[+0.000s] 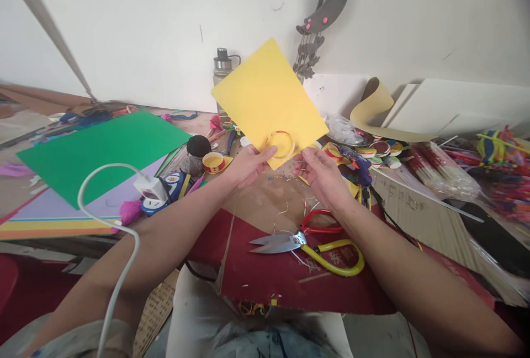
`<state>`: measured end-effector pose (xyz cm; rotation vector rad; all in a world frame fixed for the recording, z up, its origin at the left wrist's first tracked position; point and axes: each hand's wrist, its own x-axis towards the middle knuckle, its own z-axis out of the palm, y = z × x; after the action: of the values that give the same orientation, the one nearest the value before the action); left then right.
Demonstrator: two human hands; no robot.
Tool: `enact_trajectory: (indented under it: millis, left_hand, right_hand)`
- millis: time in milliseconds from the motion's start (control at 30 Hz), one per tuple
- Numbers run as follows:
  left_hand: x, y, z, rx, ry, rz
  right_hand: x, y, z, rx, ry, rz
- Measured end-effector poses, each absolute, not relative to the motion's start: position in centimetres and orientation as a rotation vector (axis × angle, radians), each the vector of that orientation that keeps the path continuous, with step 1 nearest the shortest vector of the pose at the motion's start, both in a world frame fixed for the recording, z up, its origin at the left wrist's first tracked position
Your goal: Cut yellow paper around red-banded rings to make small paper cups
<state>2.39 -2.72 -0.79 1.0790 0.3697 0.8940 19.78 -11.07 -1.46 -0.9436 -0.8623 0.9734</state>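
Note:
A square yellow sheet (269,93) is held up over the table with one corner pointing down. On its lower part rests a yellow ring (280,145) with some red on its rim. My left hand (254,166) is closed on the sheet's lower left edge, its thumb on the front beside the ring. At the lower right edge, my right hand (317,170) has thumb and fingers together at the sheet. Below both hands, scissors (300,240) with one red and one yellow handle lie partly spread on a dark red cardboard piece (298,286).
Green sheet (103,151) and a power strip (165,195) with a white cable (134,253) lie to the left; the cable crosses before my left arm. A bottle (222,68) stands behind. Right of me are a phone (492,233) and bagged sticks (443,170).

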Motion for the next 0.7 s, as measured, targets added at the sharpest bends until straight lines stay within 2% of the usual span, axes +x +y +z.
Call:
enact_trajectory:
  millis: [200, 400, 567, 700]
  left_hand:
    - [1.8, -1.1, -0.7, 1.037, 0.463, 0.978]
    - [1.8, -0.5, -0.8, 1.039, 0.411, 0.977]
    - [1.7, -0.9, -0.4, 1.013, 0.424, 0.933]
    - [1.5, -0.9, -0.3, 1.008, 0.434, 0.947]
  right_hand:
    - [20.6, -10.3, 0.6, -1.073, -0.918, 0.852]
    - [21.4, -17.7, 3.5, -1.318, -1.580, 0.663]
    - [23.0, -24.5, 0.9, -1.544, -2.101, 0.492]
    - [22.9, -25.2, -2.0, -1.525, -2.281, 0.302]
